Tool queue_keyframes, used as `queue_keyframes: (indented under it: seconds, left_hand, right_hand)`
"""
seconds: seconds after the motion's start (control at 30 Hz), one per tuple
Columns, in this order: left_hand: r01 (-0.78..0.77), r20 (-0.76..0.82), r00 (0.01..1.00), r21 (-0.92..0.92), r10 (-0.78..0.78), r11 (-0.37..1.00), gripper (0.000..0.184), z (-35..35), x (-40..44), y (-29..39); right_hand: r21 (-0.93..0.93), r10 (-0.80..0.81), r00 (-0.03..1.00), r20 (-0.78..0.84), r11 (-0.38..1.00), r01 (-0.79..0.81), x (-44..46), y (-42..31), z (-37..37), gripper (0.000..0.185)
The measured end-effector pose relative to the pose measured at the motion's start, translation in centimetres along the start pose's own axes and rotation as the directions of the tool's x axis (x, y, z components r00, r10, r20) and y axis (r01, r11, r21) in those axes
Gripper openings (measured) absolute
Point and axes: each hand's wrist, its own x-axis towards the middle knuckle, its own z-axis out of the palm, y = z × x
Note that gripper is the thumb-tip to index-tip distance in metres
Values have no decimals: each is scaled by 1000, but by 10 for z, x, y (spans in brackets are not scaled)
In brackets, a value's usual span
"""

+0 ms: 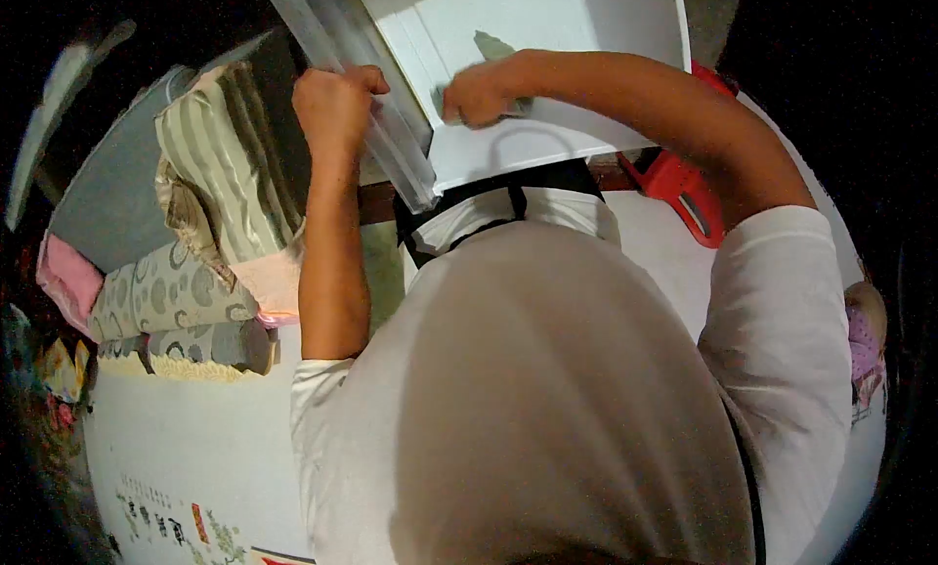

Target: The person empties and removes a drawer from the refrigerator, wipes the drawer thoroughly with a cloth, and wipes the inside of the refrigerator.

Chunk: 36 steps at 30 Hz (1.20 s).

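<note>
My left hand [337,110] is closed around the edge of a translucent, pale strip or frame [396,154] along the left side of a white box-like panel [596,125]. My right hand [479,91] is inside the panel, near its lower left inner corner, slightly blurred. It presses a greyish-green cloth [493,47] against the white surface; part of the cloth sticks out above the hand and a little shows below. The panel's lower edge sits close to my waist. What kind of thing the panel belongs to cannot be made out.
On the left is a grey seat with a striped cushion [230,159], a patterned cushion [186,291] and pink fabric [68,277]. A red plastic object [684,189], possibly a stool, stands right of the panel. Pale floor [195,418] with printed decoration spreads at lower left.
</note>
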Motion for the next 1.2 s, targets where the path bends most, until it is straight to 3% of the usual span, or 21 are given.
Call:
queue_keyframes:
  seconds: [0.03, 0.07, 0.1, 0.13, 0.17, 0.2, 0.27, 0.3, 0.37, 0.47, 0.57, 0.87, 0.93, 1.0, 1.03, 1.07, 1.13, 1.17, 1.2]
  left_hand:
    - [25, 13, 1000, -34, -25, 999, 21, -6, -2, 8]
    - [23, 4, 1000, -35, -23, 999, 21, -9, 2, 1]
    - [12, 14, 1000, -29, -12, 1000, 21, -10, 11, -9]
    - [4, 23, 1000, -21, -4, 1000, 21, -11, 13, -15]
    - [6, 18, 1000, -19, -6, 1000, 21, -14, 11, -14]
    - [-1, 1, 1000, -51, 1, 999, 21, -16, 7, -10]
    - [-12, -24, 1000, -83, 10, 996, 20, -19, 5, -6]
    - [46, -10, 999, -101, -48, 994, 20, -20, 4, -7]
    - [112, 9, 994, -111, -112, 987, 20, -18, 1, -12]
    - [39, -50, 998, -152, -47, 988, 19, -11, 0, -13]
    - [-6, -15, 1000, -66, 5, 998, 20, -15, -9, -2]
    - [4, 61, 998, -56, -1, 998, 18, -11, -25, -18]
    - [125, 52, 991, -117, -120, 985, 18, -5, -29, -17]
    - [105, 37, 994, -103, -102, 989, 18, -3, -30, -18]
    - [95, 17, 995, -83, -94, 992, 18, -4, -29, -20]
    - [92, 13, 996, -83, -91, 992, 18, -5, -31, -23]
    - [19, 15, 1000, -106, -18, 994, 19, -7, -33, -27]
    - [12, 11, 1000, -106, -11, 994, 19, -8, -35, -25]
    - [15, -10, 1000, -49, -16, 999, 20, -10, -39, -20]
  right_hand:
    - [68, 40, 980, -197, 997, -27, -13, -9, -15, 37]
    - [34, 144, 955, -260, 990, -140, -13, -12, -36, 43]
    - [123, 158, 877, -454, 986, -114, -4, 1, -51, 41]
    - [169, 206, 767, -608, 977, -129, -1, 8, -69, 40]
    - [226, 154, 566, -810, 972, 59, -3, 4, -93, 44]
    - [134, 98, 475, -875, 990, 43, -1, 4, -112, 46]
    - [199, 148, 361, -921, 974, 107, 20, 12, -136, 42]
    - [194, 143, 360, -922, 974, 112, 31, 17, -143, 42]
    - [127, 228, 586, -778, 970, -209, 59, 36, -137, 35]
    - [94, 234, 623, -747, 964, -249, 89, 37, -126, 34]
    - [37, 249, 687, -683, 951, -308, 96, 29, -115, 33]
    - [-314, 129, 886, -446, 904, -290, 44, -10, -35, 33]
    - [-387, 60, 928, -367, 898, -211, 34, -15, -9, 33]
    - [-401, 112, 976, -184, 898, -179, 17, -29, -1, 33]
    - [-496, 12, 968, -249, 857, -138, 20, -21, 9, 31]
    - [-499, 10, 968, -252, 856, -139, 20, -17, 6, 31]
    - [-670, -88, 907, -411, 704, -235, 25, -9, -4, 28]
    - [-593, -83, 809, -582, 723, -353, 36, 1, -10, 26]
    - [-653, -157, 809, -567, 684, -325, 37, 2, -31, 23]
